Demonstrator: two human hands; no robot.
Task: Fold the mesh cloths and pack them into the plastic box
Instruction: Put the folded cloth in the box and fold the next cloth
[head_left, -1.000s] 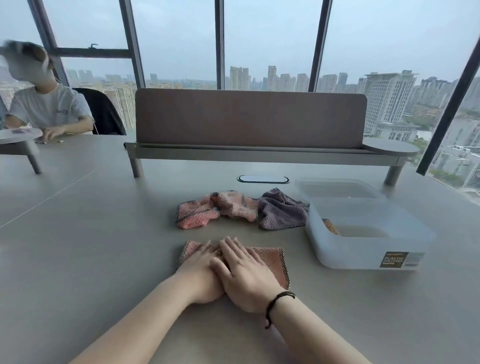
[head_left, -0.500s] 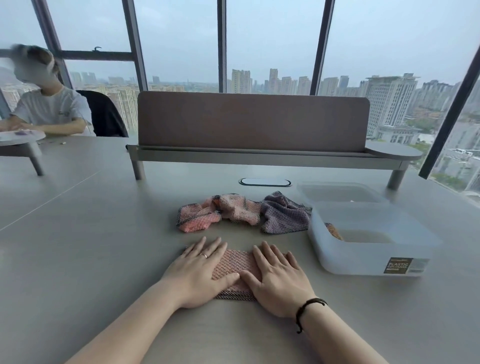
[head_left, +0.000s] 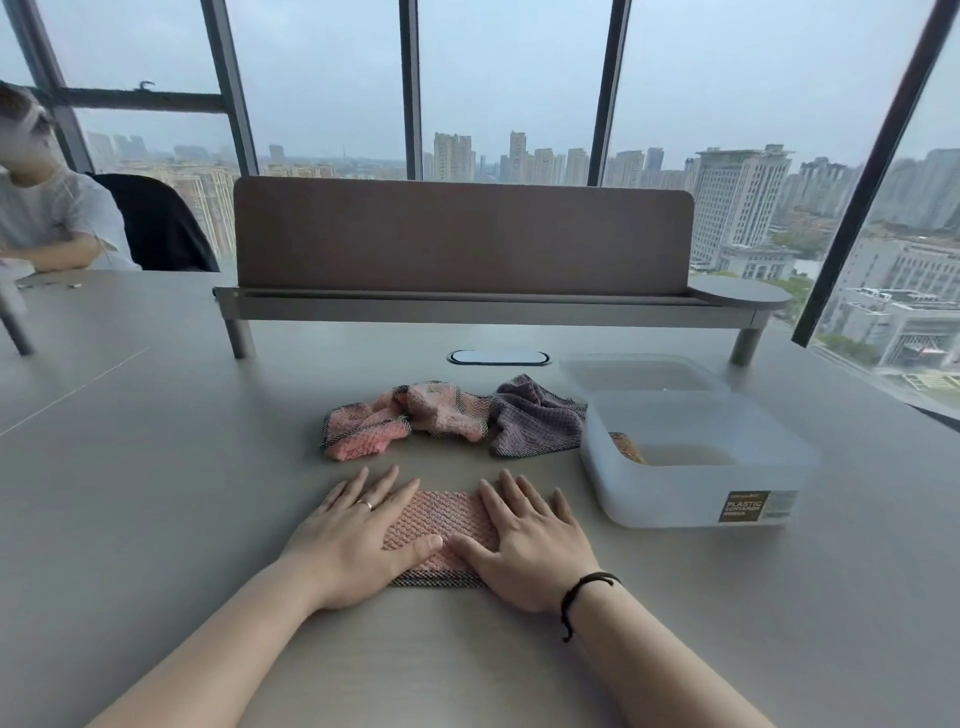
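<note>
Low in the middle of the frame, I have both hands flat on a folded pink mesh cloth lying on the grey table. My left hand covers its left end and my right hand its right end, fingers straight and spread, thumbs nearly meeting over the cloth; neither grips it. Both forearms run out of the bottom edge.

At centre right stands the translucent plastic box, rounded and frosted, with its lid lying just behind it. Something orange shows inside at the left wall; I cannot tell what through the haze. Just left of the box lie three crumpled cloths: a purple one touching it, then two pink ones. Their weave is coarse and bumpy, dark-edged. A seated person is cut off at upper left.
</note>
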